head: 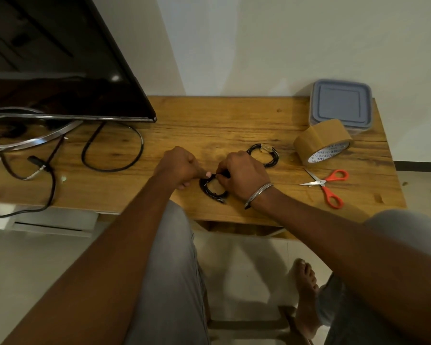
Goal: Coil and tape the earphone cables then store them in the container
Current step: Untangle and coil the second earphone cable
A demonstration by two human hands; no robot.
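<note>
The left hand [182,168] and right hand [241,174] pinch 1 black earphone coil [213,192] in curled fingers [222,180], on the surface [222,120] well left of the tape roll [321,141]. A 2nd, taped coil [271,158] lies nearer the roll; the lidded container [341,103] stands just behind it.

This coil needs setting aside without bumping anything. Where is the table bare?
The widest bare patch of table lies between the monitor and the container, behind the taped coil. A smaller strip separates the cable loop from the left hand. The right end is crowded: tape roll, scissors.
</note>
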